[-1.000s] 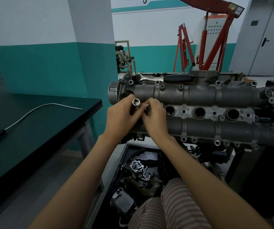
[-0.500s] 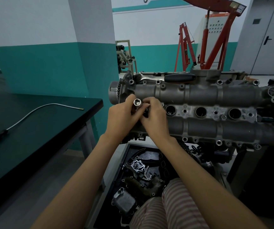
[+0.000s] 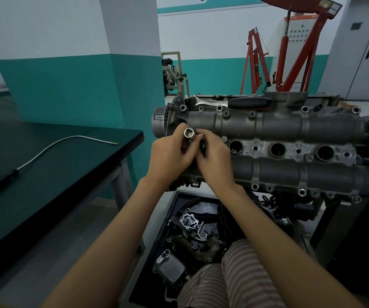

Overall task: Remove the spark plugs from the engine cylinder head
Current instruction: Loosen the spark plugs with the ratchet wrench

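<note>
— Fingers first: what are they doing?

— Left hand [image 3: 168, 156] is curled round a socket [image 3: 189, 132], open end up, so the mouth faces the person. Right hand [image 3: 215, 161] has its fingertips [image 3: 201, 137] pinched in tight beside the socket's rim. Whether they hold a plug or only steady the tool, I cannot tell; the knuckles hide it.

— Why work right there?

— Both hands sit over the leftmost well of the head [image 3: 279, 130], probably because that plug is the one in hand. No plug shows plainly anywhere.

— And the other wells?

— Three wells [image 3: 278, 150] stand open in a row to the right. They look dark and empty from here, though their bottoms are too deep to judge.

— The ratchet?

— Ratchet [image 3: 234, 102] lies along the head's far edge, off the socket. I'd guess it was parked within reach while fingers do the light work.

— Anything else about?

— A flexible pickup tool [image 3: 52, 150] lies on the bench [image 3: 72, 174] at the left, handy for fishing plugs from deep wells. Loose engine parts fill a tray [image 3: 179, 197] below.
</note>
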The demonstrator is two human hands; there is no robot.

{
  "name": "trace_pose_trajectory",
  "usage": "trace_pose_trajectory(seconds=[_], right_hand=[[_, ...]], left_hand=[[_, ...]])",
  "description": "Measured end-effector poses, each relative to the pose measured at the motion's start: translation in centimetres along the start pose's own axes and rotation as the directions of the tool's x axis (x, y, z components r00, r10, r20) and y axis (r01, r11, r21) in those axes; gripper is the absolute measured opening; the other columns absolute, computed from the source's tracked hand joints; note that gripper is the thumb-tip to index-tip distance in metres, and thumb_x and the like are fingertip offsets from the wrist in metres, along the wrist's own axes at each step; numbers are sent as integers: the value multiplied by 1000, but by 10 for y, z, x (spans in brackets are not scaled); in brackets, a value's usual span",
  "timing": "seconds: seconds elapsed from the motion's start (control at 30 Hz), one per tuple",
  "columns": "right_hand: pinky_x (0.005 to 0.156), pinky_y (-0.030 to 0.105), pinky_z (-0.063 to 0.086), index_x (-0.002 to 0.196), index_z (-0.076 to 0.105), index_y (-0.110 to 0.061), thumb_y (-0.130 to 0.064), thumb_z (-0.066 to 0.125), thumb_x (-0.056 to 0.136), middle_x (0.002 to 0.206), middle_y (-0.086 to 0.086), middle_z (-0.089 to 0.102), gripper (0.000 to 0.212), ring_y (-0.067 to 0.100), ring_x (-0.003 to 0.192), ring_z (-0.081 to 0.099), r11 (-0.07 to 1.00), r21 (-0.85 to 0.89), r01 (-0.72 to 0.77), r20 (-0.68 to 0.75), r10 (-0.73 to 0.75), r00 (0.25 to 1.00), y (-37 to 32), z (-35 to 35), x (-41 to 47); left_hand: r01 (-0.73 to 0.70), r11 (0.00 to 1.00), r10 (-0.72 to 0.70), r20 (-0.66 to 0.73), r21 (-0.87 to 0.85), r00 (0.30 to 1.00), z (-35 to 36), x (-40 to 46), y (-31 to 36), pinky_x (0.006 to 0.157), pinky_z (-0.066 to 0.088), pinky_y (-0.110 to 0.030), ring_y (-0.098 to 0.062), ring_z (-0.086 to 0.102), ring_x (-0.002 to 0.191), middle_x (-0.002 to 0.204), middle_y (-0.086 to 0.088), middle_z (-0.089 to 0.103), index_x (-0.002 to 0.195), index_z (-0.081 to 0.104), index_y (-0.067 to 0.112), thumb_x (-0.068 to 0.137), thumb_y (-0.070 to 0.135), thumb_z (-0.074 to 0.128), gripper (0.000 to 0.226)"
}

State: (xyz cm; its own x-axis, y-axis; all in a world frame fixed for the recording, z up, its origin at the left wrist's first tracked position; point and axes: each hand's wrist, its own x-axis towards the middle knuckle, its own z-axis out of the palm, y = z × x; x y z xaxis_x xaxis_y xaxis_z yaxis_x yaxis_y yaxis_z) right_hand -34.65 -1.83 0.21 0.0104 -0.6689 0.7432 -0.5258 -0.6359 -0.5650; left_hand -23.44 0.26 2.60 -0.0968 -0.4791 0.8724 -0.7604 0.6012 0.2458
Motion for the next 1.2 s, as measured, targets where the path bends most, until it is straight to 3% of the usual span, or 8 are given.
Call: trace_pose_trajectory(seconds=[0.2,0.3,0.37,0.5,0.73,0.87,1.0,1.2], right_hand=[[58,9,32,75,45,-14,-4,63,81,75,-9,41,21,1,60,37,1000,-12,-15,-57,14,998,0,1,3],[67,17,39,89,61,-4,-1,58,84,87,1,57,7,5,72,49,999,30,32,-18,-32,999,0,-2,1],[76,22,44,102,63,-5,-1,56,85,99,6,61,19,13,87,55,997,32,66,25,-67,997,-1,-3,-1],[77,15,38,115,57,-9,-10,59,85,109,5,55,30,12,94,52,1000,-22,9,16,-9,1000,0,0,-1],[66,20,36,92,63,-5,-6,60,84,93,6,59,9,13,78,50,1000,-1,-15,0,15,1000,-1,-1,1],[75,18,40,103,65,-5,-1,55,85,100,7,63,21,17,91,56,999,-5,44,17,-44,999,-3,-4,-1],[83,21,41,118,57,-7,-10,56,88,112,7,60,31,17,102,55,999,-53,4,22,-3,1000,-2,-1,0],[61,6,32,90,56,-7,-7,60,85,82,-7,47,6,0,65,39,999,-20,-26,-53,25,998,-2,0,0]], left_hand=[[16,1000,-16,-3,9,1000,2,1,-1,45,43,-37,-20,50,46,54,-4,55,76,52,2,87,32,64,34],[15,999,-15,-11,-29,1000,0,0,0,46,41,-32,-14,47,46,56,1,54,82,55,4,88,32,61,29],[12,998,-13,-6,-54,1000,0,-1,0,46,39,-30,-11,45,46,57,3,55,88,58,5,88,29,57,24],[19,998,-20,-8,-52,1000,0,0,0,45,38,-30,-12,46,44,54,2,54,83,57,4,89,26,55,23],[28,999,-29,-34,-42,999,3,0,-2,44,41,-37,-18,47,46,54,-2,53,73,50,5,86,26,67,30],[-3,999,3,-10,-40,1000,0,-2,-1,45,41,-31,-10,47,47,57,5,54,85,59,7,88,25,61,18],[12,999,-13,-26,-39,1000,1,-1,-1,44,33,-24,-10,41,43,52,7,45,78,54,4,88,24,61,23],[11,1000,-12,-43,-29,999,3,0,-2,42,34,-29,-14,42,42,50,2,46,74,51,3,86,27,66,30]])
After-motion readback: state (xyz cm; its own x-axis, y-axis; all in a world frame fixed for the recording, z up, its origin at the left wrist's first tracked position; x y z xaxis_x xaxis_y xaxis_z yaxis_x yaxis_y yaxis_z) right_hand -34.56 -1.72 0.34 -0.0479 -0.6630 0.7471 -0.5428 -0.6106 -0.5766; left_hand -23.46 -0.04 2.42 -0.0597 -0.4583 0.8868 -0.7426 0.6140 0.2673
